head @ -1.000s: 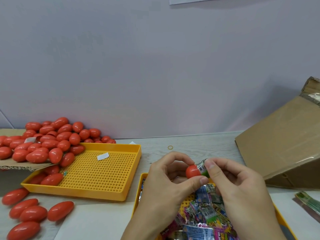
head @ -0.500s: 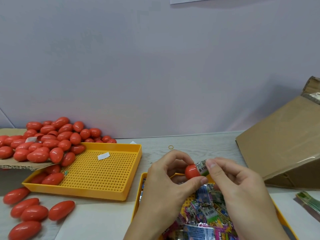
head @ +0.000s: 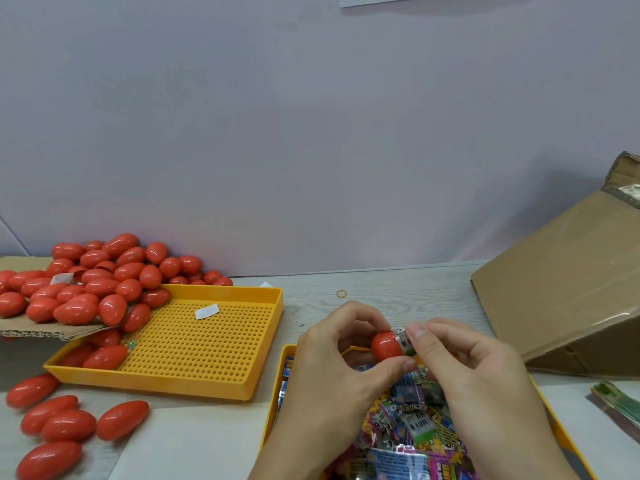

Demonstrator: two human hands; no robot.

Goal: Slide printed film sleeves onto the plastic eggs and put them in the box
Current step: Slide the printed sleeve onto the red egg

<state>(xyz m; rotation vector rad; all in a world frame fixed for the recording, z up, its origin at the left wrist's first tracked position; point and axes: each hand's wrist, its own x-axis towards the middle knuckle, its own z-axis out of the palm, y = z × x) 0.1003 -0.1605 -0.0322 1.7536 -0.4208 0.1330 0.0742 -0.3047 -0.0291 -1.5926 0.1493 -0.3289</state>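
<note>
My left hand [head: 337, 367] pinches a red plastic egg [head: 385, 345] between thumb and fingers above the near yellow tray [head: 274, 407]. My right hand [head: 474, 375] pinches a printed film sleeve [head: 401, 337] that sits over the egg's right end; most of the sleeve is hidden by my fingers. Several loose printed sleeves [head: 408, 420] fill that tray under my hands. A tilted cardboard box [head: 568, 282] stands at the right.
A second yellow perforated tray [head: 194, 344] lies to the left with a few eggs in its corner. A heap of red eggs [head: 90, 282] rests on cardboard at far left, several more eggs [head: 65, 424] lie near the table's front. A rubber band [head: 341, 293] lies behind.
The sleeve has slid a little further onto the egg's right end. Both hands have stayed in about the same place.
</note>
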